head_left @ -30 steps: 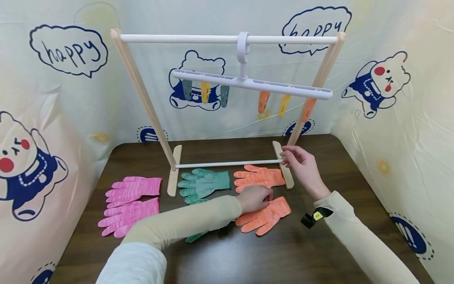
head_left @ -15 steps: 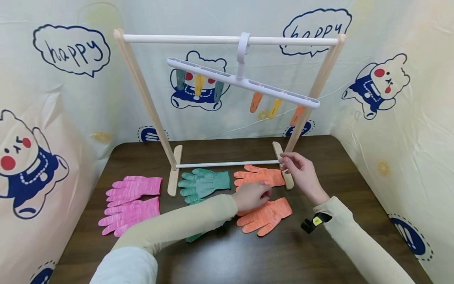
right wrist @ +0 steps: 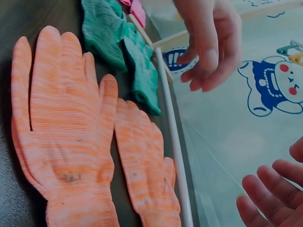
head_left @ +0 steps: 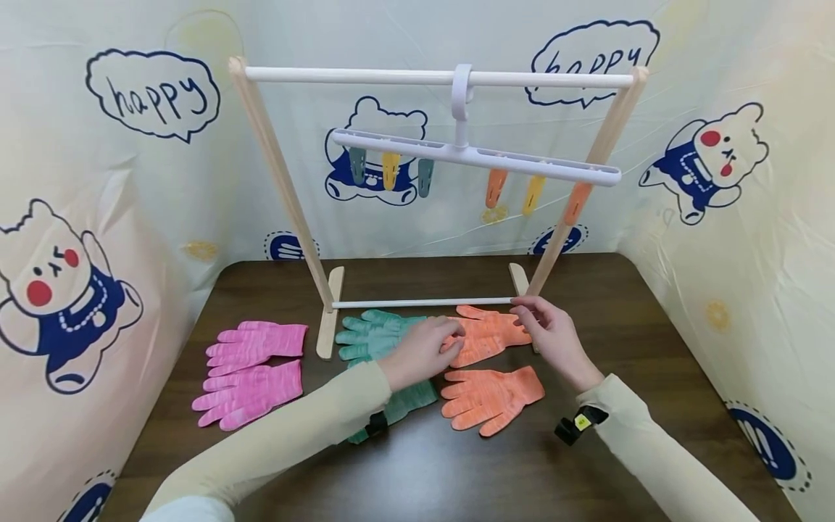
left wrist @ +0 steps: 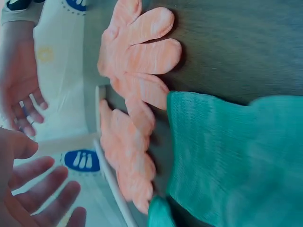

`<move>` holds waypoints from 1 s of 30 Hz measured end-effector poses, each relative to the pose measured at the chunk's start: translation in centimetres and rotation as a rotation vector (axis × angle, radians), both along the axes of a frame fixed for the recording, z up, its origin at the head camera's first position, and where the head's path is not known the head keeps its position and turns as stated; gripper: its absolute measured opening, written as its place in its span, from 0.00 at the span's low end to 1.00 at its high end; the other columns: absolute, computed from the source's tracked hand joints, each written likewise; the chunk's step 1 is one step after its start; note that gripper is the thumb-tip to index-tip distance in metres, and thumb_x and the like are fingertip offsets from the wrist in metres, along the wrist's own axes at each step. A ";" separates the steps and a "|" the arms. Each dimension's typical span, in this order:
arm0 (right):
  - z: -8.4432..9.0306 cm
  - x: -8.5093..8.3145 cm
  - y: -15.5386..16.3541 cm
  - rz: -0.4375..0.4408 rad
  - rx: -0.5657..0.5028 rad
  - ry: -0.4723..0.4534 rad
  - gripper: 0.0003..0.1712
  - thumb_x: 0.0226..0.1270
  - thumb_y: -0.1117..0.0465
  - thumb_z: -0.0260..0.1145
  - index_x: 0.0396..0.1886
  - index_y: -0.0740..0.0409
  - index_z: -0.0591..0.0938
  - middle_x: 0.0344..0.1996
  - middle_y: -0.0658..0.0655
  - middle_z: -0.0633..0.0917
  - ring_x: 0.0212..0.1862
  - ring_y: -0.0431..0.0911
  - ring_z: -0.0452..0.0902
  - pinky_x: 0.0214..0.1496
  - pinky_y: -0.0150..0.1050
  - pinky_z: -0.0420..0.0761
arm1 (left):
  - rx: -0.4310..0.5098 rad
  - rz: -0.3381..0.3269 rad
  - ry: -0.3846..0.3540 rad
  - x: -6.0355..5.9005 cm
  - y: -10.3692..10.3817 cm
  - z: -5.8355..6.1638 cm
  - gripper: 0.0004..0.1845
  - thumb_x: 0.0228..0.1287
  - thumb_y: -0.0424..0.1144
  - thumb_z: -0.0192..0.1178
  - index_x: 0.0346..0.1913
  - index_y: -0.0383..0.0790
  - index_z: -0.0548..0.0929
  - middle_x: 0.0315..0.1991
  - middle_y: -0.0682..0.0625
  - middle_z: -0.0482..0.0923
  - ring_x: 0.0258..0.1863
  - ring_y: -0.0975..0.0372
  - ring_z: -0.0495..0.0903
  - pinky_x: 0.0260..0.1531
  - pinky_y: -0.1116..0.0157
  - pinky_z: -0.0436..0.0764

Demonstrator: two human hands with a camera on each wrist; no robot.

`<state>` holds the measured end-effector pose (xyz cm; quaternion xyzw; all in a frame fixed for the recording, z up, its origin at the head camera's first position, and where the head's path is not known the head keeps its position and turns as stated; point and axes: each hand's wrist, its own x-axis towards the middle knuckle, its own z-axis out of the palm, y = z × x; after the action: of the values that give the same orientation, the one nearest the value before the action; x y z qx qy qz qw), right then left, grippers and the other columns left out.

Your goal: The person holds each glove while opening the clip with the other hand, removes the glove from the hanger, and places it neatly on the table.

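Counter [head_left: 607, 319]: dark wood grain, walled on three sides by a pale sheet printed with bears and "happy" bubbles.

Drying rack [head_left: 280, 174]: slanted wooden legs, white top rod, thin white lower rod [head_left: 420, 303] between the two feet. A white clip hanger [head_left: 476, 154] hangs from the top rod, with six pegs beneath it, green, yellow, green, then orange, yellow, orange.

Far orange glove [head_left: 488, 335]: flat on the counter just in front of the lower rod, fingers pointing left. Also seen from both wrist views [left wrist: 128, 161] [right wrist: 147, 165], alongside the rod.

Near orange glove [head_left: 492, 395]: flat on the counter, just in front of the far one, untouched [right wrist: 61, 137].

Green gloves [head_left: 375, 335]: one by the rack's left foot, a second partly under my left forearm [left wrist: 236, 161].

Pink gloves [head_left: 251, 373]: a pair, well to the left of the rack's foot.

My left hand [head_left: 424, 348]: fingers loosely spread, holding nothing, fingertips over the finger end of the far orange glove; whether they touch it I cannot tell.

My right hand [head_left: 554, 335]: fingers relaxed and slightly bent, gripping nothing, at the cuff end of the same glove beside the rack's right foot; contact not clear.
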<state>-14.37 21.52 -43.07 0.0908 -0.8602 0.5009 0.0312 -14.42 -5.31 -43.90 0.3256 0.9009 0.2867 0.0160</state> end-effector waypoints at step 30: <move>-3.1 2.0 -2.9 -0.051 0.342 0.498 0.19 0.78 0.61 0.61 0.59 0.69 0.83 0.63 0.73 0.79 0.73 0.71 0.62 0.71 0.72 0.58 | -0.107 0.454 0.198 4.7 -11.0 -2.7 0.34 0.75 0.57 0.57 0.79 0.47 0.69 0.78 0.34 0.61 0.78 0.38 0.55 0.69 0.30 0.58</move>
<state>-12.34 18.62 -46.15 0.1932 -0.8999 0.3103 0.2378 -9.67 -16.30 -46.61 0.1399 0.9620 0.2014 -0.1199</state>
